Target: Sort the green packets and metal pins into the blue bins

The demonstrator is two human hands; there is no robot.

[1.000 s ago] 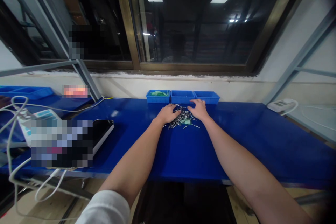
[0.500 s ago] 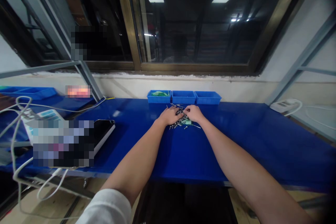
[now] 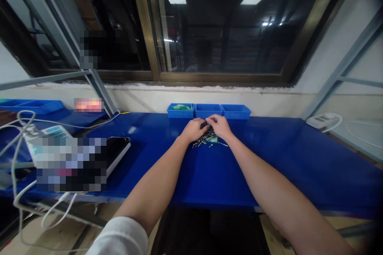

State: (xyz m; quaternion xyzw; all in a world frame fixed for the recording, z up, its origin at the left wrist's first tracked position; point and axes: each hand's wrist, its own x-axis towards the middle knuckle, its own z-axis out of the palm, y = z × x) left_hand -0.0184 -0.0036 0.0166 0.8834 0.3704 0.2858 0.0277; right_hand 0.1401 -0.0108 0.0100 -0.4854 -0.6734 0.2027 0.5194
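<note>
A loose pile of thin metal pins that look like blind rivets [image 3: 201, 140] lies on the blue tabletop, with a small pale-green piece [image 3: 213, 139] among them. At the pile's left edge my left hand [image 3: 190, 130] is closed, fingers curled over the top. My right hand [image 3: 221, 126] comes in from the right, its thumb and fingers pinched close to the left fingertips. Dark bits show between the two hands; what each one grips is too small to make out. A single long pin sticks out below my right wrist.
Behind the pile stand three joined blue bins [image 3: 208, 110]; green material [image 3: 182, 107] lies in the left one. A phone-like device [image 3: 118, 155] with white cables sits at left. At right is a white power strip [image 3: 323, 120]. Grey metal posts flank the blue table [image 3: 209, 179].
My right hand, spread at the pile's right side earlier, has moved left and closed beside the left hand. The left fingers have curled in over the pile.
</note>
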